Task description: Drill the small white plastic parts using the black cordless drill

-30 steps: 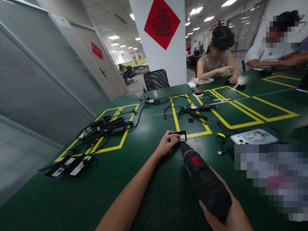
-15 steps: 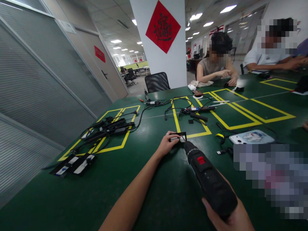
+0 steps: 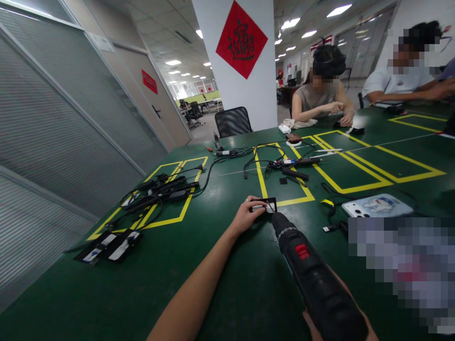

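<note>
My left hand (image 3: 246, 215) pinches a small black rectangular part with a white label (image 3: 265, 205), holding it flat on the green table (image 3: 227, 284). My right hand (image 3: 313, 324), at the bottom edge and mostly hidden, grips a black electric screwdriver (image 3: 313, 277) with a red switch. The tool's tip rests on the part's right end.
A phone in a light case (image 3: 377, 207) lies to the right, beside a blurred patch. Black adapters and cables (image 3: 159, 189) fill a yellow-taped box on the left; labelled black parts (image 3: 106, 244) lie nearer. More tools and cables (image 3: 291, 166) sit ahead. Two people sit at the far right.
The view has shifted slightly. The screwdriver and my right hand have slid a little right and lower in the picture, with the tip still on the part. My left hand keeps its hold.
</note>
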`<state>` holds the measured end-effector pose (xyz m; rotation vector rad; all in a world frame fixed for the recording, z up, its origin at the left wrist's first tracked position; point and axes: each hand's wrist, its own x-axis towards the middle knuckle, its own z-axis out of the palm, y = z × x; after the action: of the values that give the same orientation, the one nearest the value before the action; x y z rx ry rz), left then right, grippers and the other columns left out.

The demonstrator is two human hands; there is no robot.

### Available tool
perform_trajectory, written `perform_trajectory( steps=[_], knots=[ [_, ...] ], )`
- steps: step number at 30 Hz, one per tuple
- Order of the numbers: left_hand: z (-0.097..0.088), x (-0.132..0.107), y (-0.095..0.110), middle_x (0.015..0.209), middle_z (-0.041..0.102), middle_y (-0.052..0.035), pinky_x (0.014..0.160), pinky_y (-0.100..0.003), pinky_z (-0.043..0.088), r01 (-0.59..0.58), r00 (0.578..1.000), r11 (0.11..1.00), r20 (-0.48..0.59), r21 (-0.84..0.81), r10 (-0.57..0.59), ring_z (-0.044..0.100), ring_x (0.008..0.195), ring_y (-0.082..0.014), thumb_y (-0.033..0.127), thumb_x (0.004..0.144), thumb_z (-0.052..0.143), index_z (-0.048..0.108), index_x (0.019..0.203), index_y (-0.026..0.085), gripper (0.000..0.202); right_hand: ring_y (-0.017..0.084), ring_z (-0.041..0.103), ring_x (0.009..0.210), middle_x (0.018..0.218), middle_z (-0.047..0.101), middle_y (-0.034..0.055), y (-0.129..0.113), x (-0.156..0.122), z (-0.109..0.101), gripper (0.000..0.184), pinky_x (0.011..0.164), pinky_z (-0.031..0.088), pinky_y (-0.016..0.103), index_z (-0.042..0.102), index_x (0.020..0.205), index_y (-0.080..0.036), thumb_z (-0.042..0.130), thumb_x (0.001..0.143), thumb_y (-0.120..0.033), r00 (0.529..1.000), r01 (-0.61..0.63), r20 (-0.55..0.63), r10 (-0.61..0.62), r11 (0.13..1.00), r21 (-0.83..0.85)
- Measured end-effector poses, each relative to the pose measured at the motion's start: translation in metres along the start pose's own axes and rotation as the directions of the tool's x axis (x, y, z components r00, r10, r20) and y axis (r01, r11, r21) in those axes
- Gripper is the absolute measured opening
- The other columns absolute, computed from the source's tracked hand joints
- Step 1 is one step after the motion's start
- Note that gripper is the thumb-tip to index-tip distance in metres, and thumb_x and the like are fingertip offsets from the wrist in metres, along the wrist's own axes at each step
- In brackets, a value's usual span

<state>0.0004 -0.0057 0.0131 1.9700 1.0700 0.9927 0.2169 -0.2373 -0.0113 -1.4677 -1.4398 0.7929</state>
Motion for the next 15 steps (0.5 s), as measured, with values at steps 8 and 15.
perform_trajectory(
  steps=[8,15],
  knots=[
    [0.001,0.0,0.0,0.109,0.055,-0.0072,0.088,-0.033,0.043,-0.002,0.999,0.999,-0.045,0.039,0.004,0.052,0.106,-0.0208,0.03,0.081,0.059,0.068,0.099,0.022,0.022,0.025,0.067,0.093,0.104,0.07,0.0089,-0.045,0.012,-0.007,0.074,0.067,0.057,0.025,0.032,0.139,-0.018,0.062,0.072,-0.028,0.995,-0.082,0.057,0.084,0.996,-0.028],
    [0.0,0.001,0.001,0.107,0.055,-0.0065,0.085,-0.031,0.044,0.019,0.996,0.996,-0.091,0.092,-0.01,0.053,0.104,-0.0202,0.03,0.081,0.058,0.068,0.098,0.022,0.021,0.029,0.064,0.1,0.105,0.069,0.0079,-0.049,0.015,-0.007,0.077,0.075,0.056,0.031,0.033,0.139,-0.02,0.065,0.069,-0.027,0.996,-0.062,0.062,0.062,0.998,0.008]
  ],
)
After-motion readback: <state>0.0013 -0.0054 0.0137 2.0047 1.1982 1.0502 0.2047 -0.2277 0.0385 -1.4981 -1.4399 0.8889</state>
